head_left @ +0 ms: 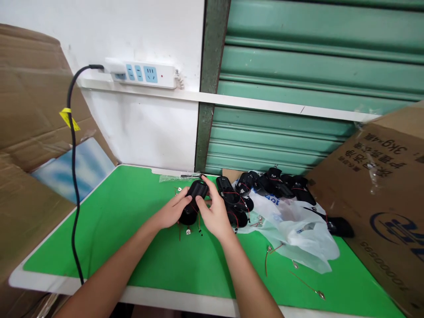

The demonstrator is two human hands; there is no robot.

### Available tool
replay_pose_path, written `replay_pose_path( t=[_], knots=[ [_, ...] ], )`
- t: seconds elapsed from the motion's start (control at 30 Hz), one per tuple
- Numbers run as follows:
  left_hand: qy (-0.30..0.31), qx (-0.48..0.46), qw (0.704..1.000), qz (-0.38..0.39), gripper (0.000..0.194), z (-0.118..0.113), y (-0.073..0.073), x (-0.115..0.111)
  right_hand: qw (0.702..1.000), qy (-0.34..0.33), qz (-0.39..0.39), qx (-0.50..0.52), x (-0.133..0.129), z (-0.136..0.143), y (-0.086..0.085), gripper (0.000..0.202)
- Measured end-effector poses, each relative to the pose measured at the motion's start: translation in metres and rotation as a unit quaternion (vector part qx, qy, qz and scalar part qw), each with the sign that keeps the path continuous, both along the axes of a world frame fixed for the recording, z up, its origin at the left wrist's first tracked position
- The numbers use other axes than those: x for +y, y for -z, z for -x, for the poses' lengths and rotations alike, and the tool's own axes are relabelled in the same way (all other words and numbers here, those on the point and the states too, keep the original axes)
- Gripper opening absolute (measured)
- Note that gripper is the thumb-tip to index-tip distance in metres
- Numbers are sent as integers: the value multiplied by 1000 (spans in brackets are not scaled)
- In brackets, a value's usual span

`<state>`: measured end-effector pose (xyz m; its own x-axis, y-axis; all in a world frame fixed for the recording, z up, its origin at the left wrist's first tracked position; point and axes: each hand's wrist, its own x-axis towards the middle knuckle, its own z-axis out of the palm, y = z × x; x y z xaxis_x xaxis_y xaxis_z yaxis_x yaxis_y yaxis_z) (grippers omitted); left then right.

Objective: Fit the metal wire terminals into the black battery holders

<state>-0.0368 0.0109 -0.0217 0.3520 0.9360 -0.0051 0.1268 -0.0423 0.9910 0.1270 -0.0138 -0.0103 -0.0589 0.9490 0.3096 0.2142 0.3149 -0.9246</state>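
Both hands are closed around one black casing [198,191], which sits at the centre of the clock, raised at a tilt over the green tabletop [99,229]. The left hand [172,211] grips it from eight o'clock, thumb across its face; the right hand [214,213] grips it from four o'clock, thumb on the near end and index finger reaching up to the far end. A second black piece [188,217] shows just beneath at seven o'clock, with a small metal disc [188,231] a little beyond it. A heap of black casings [274,183] with thin red wires spreads out at three o'clock, partly over a crumpled white plastic bag [298,243] that reaches to four. Farther along four o'clock lies a thin wire [303,281] ending in a shiny tip. A clear plastic sleeve [170,178] lies at ten o'clock, and a power strip [168,77] is on the wall at eleven.
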Motion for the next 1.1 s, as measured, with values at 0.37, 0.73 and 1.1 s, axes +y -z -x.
replay_pose_path(
  t=[0.37,0.73,1.1],
  knots=[
    [31,-21,999,-8,41,-2,2,2,999,32,22,26,0,2,3,56],
    [75,23,993,-83,47,1,-2,0,990,31,64,119,8,2,7,56],
    [-260,-372,882,130,29,31,-34,25,996,78,-18,-41,8,2,13,19]
  ],
)
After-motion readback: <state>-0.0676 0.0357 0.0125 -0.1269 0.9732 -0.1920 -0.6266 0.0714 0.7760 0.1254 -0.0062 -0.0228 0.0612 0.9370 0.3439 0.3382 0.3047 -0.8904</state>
